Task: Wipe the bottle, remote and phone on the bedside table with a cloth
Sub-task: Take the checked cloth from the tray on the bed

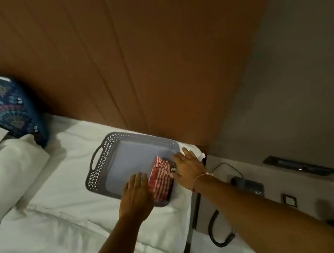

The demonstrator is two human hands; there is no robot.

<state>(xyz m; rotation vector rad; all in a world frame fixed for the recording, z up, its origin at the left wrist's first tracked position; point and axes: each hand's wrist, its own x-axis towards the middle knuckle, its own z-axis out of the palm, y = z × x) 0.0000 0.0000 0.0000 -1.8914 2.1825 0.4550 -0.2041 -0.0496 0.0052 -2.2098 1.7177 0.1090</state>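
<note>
Both hands over a grey plastic tray (103, 159) on white bedding

The red-and-white striped cloth (160, 177) lies in the tray between them — left hand (135, 195) flat, holding nothing; right hand (187, 165) spread, touching the cloth's edge.

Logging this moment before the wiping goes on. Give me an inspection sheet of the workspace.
Surface: white bed sheet; grey tray lies on it by the brown headboard.
Job's things: red-and-white striped cloth in the tray; small dark thing beside it, too blurred to name. Bottle, remote, phone: nothing seen.
Clutter: patterned blue cushion, white pillow.
Hands: left hand flat over the tray's near edge; right hand open, fingers spread, at the cloth's far side.
Cables: black cable looping beside the bed.
Surroundings: grey wall, wall switch.
</note>
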